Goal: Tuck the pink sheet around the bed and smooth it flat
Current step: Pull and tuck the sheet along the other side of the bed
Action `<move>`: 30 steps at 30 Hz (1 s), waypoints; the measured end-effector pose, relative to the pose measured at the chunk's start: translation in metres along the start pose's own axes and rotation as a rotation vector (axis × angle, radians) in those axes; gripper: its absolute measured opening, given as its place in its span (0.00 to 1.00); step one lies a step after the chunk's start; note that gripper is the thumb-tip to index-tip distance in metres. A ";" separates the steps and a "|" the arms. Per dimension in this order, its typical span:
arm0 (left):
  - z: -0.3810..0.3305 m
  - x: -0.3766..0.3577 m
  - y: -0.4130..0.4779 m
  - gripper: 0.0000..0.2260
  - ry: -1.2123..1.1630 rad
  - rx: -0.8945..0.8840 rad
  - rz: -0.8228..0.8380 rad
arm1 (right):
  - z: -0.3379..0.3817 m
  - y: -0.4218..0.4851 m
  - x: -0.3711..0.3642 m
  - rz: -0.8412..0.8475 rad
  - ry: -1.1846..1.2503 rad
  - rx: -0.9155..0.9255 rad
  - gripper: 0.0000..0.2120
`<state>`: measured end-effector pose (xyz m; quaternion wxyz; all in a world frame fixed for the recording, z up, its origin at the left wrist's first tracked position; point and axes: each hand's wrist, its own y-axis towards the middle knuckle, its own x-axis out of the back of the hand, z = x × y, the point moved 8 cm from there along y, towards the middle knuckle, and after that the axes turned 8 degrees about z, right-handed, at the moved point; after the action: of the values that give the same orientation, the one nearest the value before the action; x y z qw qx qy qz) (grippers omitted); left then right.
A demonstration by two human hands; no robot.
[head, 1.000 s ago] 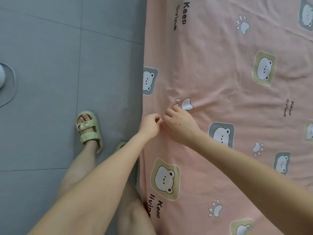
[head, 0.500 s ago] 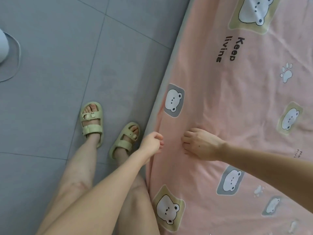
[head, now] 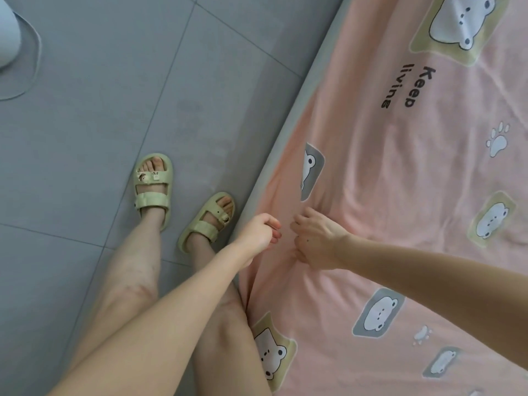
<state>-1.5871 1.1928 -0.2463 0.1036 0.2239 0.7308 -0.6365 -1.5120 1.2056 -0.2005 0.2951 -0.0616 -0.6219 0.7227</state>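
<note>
The pink sheet (head: 400, 195), printed with bears, paws and "Keep living", covers the bed on the right. A grey strip of mattress edge (head: 288, 132) shows along its left border. My left hand (head: 258, 231) is at the bed's edge, fingers curled and pinching the sheet's border. My right hand (head: 317, 238) lies on the sheet just right of it, fingers bent and gathering a fold of fabric, with wrinkles fanning out from it. The two hands are a small gap apart.
Grey floor tiles (head: 100, 110) fill the left side. My legs and two pale green sandals (head: 153, 187) stand close to the bed's edge. A white rounded object (head: 8, 38) with a round base sits at the top left corner.
The view has swung so the bed edge runs diagonally. My right hand, flat on the sheet half a second ago, has moved toward the left hand and bunched the fabric.
</note>
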 end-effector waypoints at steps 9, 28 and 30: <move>0.012 -0.041 -0.031 0.11 -0.151 0.051 0.290 | 0.003 -0.068 0.009 0.029 0.287 -0.020 0.15; 0.043 -0.173 -0.056 0.10 -0.122 0.122 0.522 | -0.060 -0.048 -0.023 0.685 0.535 -0.107 0.21; 0.042 -0.175 -0.058 0.17 -0.093 0.136 0.528 | -0.059 -0.073 -0.046 0.880 0.372 -0.131 0.23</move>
<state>-1.4652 1.1124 -0.1256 0.2842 0.3837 0.5971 -0.6446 -1.4219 1.2369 -0.1584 0.0629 -0.4657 -0.5178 0.7149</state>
